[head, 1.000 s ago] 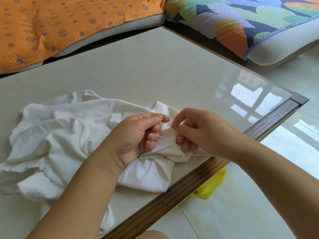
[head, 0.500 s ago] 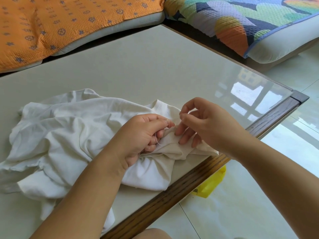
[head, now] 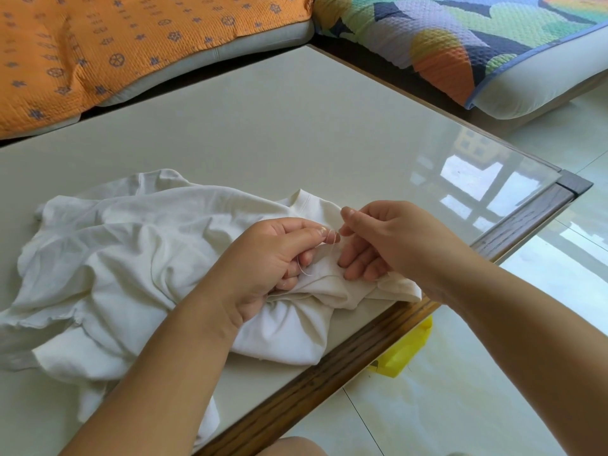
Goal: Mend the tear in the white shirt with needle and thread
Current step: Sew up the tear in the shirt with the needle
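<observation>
Dark wood trim point(head: 345, 363) was seen bordering the near edge of the glossy pale surface point(head: 263, 133), and the white shirt point(head: 125, 268) was found crumpled on the near left part of that surface, one fold reaching right up to the trim. Most of the surface beyond and to the right of the shirt was left bare. An orange patterned cushion point(head: 98, 44) and a multicoloured cushion point(head: 460, 37) were seen past the far edges, and a yellow object point(head: 404, 353) was partly hidden on the floor under the near edge.

The shirt was creased and bunched, its ribbed collar point(head: 304, 202) turned up beside the hands. Fabric was gripped by the left hand point(head: 273, 261), fingers curled. A fine white thread point(head: 304, 271) was pinched by the right hand point(head: 394, 245) between thumb and forefinger, its other fingers resting on the cloth. The needle could not be made out.
</observation>
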Demonstrator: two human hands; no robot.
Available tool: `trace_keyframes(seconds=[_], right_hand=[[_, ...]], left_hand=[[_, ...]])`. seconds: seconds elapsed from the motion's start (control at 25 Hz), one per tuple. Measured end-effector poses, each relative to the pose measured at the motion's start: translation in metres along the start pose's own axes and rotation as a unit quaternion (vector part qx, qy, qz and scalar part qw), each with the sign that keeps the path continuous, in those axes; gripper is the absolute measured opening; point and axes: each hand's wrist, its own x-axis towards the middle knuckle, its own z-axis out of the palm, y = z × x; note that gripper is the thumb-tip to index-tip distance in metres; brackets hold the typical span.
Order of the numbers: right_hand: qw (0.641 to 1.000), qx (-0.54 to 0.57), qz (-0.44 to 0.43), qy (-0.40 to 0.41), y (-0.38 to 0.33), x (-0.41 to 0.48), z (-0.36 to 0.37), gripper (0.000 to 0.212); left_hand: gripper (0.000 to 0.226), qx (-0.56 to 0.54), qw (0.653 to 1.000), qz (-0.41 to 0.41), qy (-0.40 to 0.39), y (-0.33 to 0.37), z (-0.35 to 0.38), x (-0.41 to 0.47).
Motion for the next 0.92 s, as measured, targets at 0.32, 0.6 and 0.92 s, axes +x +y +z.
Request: trace_keyframes(seconds=[0.32,0.6,0.92], right_hand=[[1.000,0.005,0.014,-0.001,0.001,0.004,-0.002,0.022],[0.985,0.165,0.037,-0.019,0.001,0.005,-0.011,0.008],[0.996,0.084,0.034,0.027,0.000,0.000,-0.017,0.008]], left_hand=[[0.025,0.022,0.999,0.008,-0.023,0.003,0.001,-0.004],[0.021,-0.040,0.998,0.010,0.045,0.000,0.000,-0.002],[0.021,-0.153,0.987,0.014,0.048,0.002,-0.004,-0.001]])
